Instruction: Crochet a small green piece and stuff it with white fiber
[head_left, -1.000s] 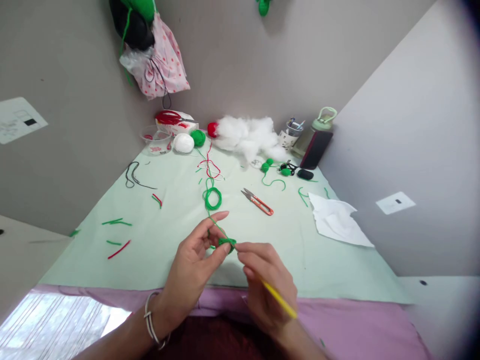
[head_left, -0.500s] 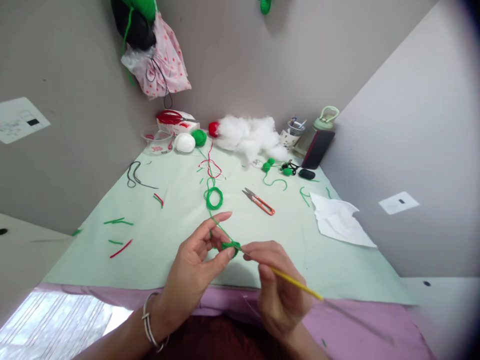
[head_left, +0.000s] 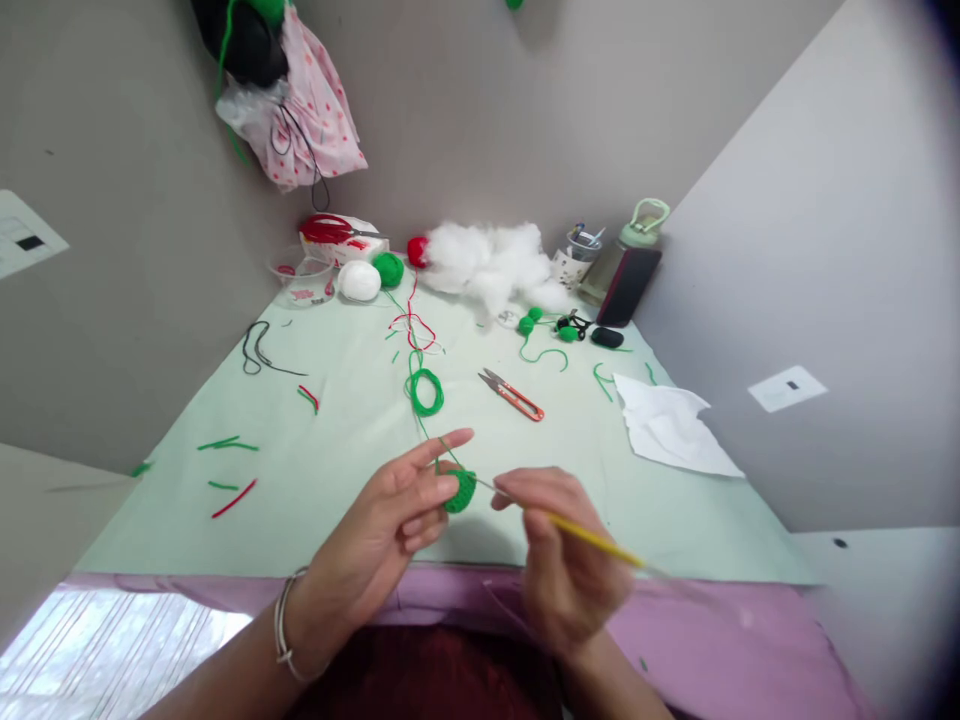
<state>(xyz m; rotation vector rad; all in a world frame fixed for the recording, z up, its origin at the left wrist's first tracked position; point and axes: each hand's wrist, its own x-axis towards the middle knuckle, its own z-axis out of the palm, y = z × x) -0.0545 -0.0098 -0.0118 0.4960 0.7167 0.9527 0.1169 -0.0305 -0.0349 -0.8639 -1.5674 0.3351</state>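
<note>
No writing can be read: the wall stickers [head_left: 787, 387] and the red-printed box [head_left: 346, 240] are too small and blurred.

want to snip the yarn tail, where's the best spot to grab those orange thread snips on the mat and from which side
Probably best to take the orange thread snips by the orange handle end, which points toward the lower right, coming from the right hand's side. The bare metal blades point up-left toward the green yarn coil, so that end is sharp. The snips lie flat and clear of other things, so a pinch across the handle from above should fit.

Soft daylight, warped vignetted edges
</note>
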